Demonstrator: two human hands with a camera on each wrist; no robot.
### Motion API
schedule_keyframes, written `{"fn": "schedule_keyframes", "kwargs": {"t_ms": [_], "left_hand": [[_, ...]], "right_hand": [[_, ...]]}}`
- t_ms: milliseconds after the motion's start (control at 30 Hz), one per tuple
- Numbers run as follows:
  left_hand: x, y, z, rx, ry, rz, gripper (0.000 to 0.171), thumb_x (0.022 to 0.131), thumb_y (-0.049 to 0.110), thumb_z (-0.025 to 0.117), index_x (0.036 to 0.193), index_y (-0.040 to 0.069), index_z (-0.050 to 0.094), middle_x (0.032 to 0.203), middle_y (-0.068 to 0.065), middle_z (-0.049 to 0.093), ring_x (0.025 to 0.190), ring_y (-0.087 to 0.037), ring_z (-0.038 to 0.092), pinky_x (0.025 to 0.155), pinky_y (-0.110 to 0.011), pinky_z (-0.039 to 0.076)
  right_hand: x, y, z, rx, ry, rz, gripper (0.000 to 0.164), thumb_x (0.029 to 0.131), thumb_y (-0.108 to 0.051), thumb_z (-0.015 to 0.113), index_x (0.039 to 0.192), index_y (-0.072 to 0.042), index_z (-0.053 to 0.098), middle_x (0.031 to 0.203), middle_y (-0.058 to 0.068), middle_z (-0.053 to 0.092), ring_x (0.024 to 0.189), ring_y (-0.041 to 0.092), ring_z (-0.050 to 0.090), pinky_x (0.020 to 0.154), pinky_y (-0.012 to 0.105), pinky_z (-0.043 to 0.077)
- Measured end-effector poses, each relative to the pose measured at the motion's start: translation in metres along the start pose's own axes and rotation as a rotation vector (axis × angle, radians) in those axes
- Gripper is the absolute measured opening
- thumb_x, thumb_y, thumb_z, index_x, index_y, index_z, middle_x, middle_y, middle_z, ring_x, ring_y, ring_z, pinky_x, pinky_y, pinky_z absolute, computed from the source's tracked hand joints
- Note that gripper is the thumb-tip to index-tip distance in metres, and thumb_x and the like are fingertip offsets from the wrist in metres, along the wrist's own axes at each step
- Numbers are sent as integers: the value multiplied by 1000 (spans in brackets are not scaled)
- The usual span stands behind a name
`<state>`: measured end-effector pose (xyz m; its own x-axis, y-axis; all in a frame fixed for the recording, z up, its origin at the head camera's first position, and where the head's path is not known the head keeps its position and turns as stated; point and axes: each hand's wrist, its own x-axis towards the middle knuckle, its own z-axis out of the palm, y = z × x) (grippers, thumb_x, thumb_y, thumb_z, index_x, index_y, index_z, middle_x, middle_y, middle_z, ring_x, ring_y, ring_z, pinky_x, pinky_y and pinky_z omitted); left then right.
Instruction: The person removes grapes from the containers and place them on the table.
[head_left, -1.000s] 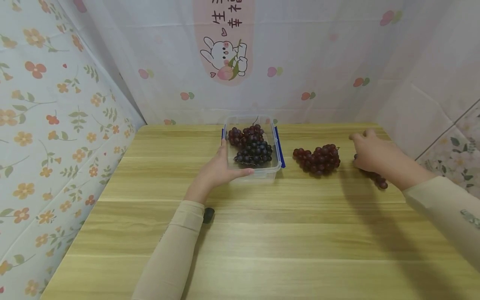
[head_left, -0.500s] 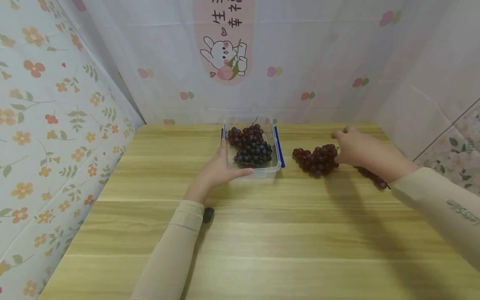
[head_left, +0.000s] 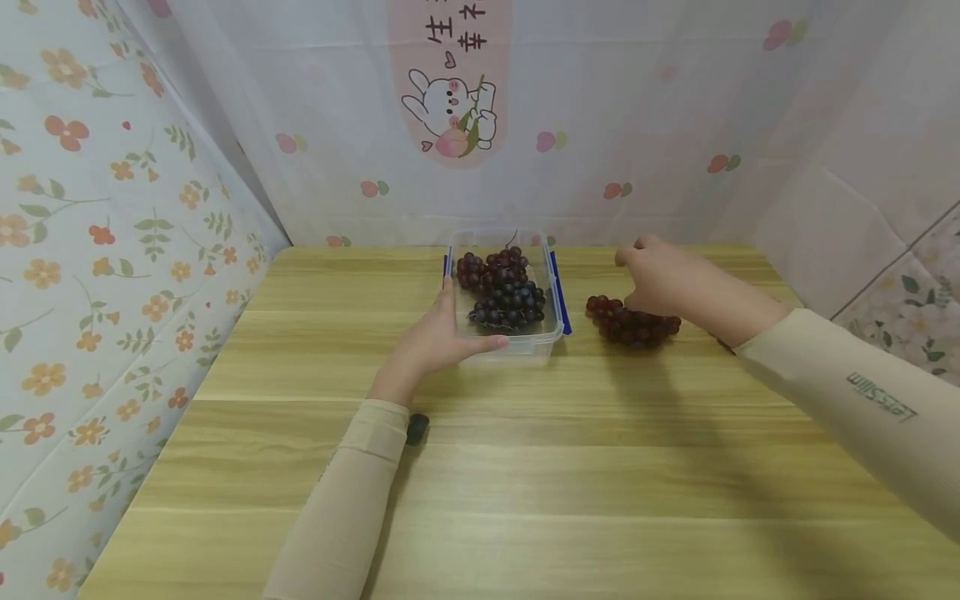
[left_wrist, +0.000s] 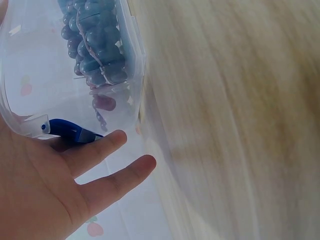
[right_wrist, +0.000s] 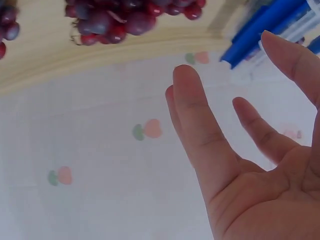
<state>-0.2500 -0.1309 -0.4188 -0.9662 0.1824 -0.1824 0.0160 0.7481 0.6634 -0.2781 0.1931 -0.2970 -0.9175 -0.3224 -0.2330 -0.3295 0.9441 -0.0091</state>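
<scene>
My left hand [head_left: 429, 340] rests against the near left corner of a clear plastic container [head_left: 517, 347], thumb along the front wall, other fingers at the left side. In the left wrist view its fingers [left_wrist: 117, 185] lie straight beside the container's blue clip [left_wrist: 72, 131]. Inside sit dark red grapes [head_left: 491, 271] and a bunch of black grapes [head_left: 510, 307]. Another bunch of red grapes [head_left: 611, 317] lies on the table right of the container. My right hand [head_left: 671, 283] is above that bunch, partly hiding it. In the right wrist view its fingers are spread and hold nothing.
A small dark object [head_left: 417, 429] is on the wooden table [head_left: 570, 483] beside my left forearm. Blue clip flaps [head_left: 561, 296] stick out at the container's side. A printed curtain [head_left: 600, 125] hangs behind the table. More grapes are mostly hidden under my right wrist.
My right hand has moved left, from the rightmost grapes to above the red bunch beside the container. My left hand and the container have stayed in place.
</scene>
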Motion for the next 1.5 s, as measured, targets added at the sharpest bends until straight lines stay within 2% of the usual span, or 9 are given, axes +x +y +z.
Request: {"fn": "schedule_keyframes", "kwargs": {"t_ms": [367, 467, 700, 867, 967, 1133, 1233, 1333, 1500], "left_hand": [[-2, 3, -1, -6, 4, 6, 156, 68, 95, 71, 170, 19, -20, 181, -13, 1, 164, -39, 22, 128, -60, 34], [-2, 2, 0, -23, 11, 13, 156, 68, 93, 73, 170, 19, -20, 181, -13, 1, 165, -39, 22, 129, -59, 33], [-2, 1, 0, -36, 16, 30, 156, 69, 93, 73, 170, 19, -19, 181, -13, 1, 165, -38, 21, 130, -58, 32], [-2, 1, 0, -37, 8, 27, 154, 70, 93, 73, 170, 20, -20, 181, -11, 0, 166, -37, 19, 130, -58, 31], [-3, 1, 0, -34, 9, 32, 154, 70, 93, 72, 170, 19, -20, 181, -12, 0, 166, -37, 19, 130, -59, 32], [-3, 2, 0, -36, 7, 26, 153, 71, 92, 72, 169, 21, -22, 181, -12, 0, 166, -37, 19, 130, -59, 31], [-3, 2, 0, -36, 7, 21, 152, 72, 90, 72, 169, 22, -22, 181, -12, 0, 166, -37, 19, 130, -59, 31], [-2, 2, 0, -28, 7, 17, 152, 72, 91, 72, 169, 20, -21, 181, -13, 1, 165, -38, 21, 128, -60, 34], [-1, 2, 1, -20, 0, 3, 153, 71, 92, 72, 169, 20, -21, 181, -12, 1, 164, -40, 24, 126, -61, 37]], "right_hand": [[21, -48, -16, -45, 20, -101, 58, 94, -14, 76, 146, 3, 57, 143, 32, 57, 129, 45, 60, 104, 58, 55], [29, -65, -15, -55, 24, -116, 58, 95, -13, 76, 147, 2, 56, 140, 30, 59, 124, 41, 62, 99, 54, 59], [43, -99, -8, -85, 6, -164, 68, 96, -13, 77, 156, 3, 48, 152, 29, 55, 125, 38, 64, 93, 47, 62], [52, -113, -3, -54, -45, -149, 60, 99, -14, 74, 154, -3, 52, 147, 24, 58, 102, 30, 67, 73, 36, 57], [61, -116, 0, -22, -66, -148, 59, 99, -13, 73, 154, -5, 53, 144, 20, 62, 97, 26, 65, 70, 33, 53], [76, -113, 10, 27, -112, -171, 67, 95, -9, 76, 156, -3, 51, 145, 19, 66, 103, 27, 69, 82, 36, 59], [83, -112, 17, 43, -160, -174, 75, 93, -10, 79, 159, -3, 47, 151, 20, 62, 116, 30, 71, 93, 39, 61], [88, -112, 25, 43, -188, -174, 80, 92, -9, 81, 162, -5, 43, 159, 20, 55, 134, 34, 63, 102, 42, 60], [92, -114, 36, -32, -203, -228, 85, 92, -12, 83, 165, -9, 40, 157, 19, 57, 142, 35, 58, 113, 45, 54]]}}
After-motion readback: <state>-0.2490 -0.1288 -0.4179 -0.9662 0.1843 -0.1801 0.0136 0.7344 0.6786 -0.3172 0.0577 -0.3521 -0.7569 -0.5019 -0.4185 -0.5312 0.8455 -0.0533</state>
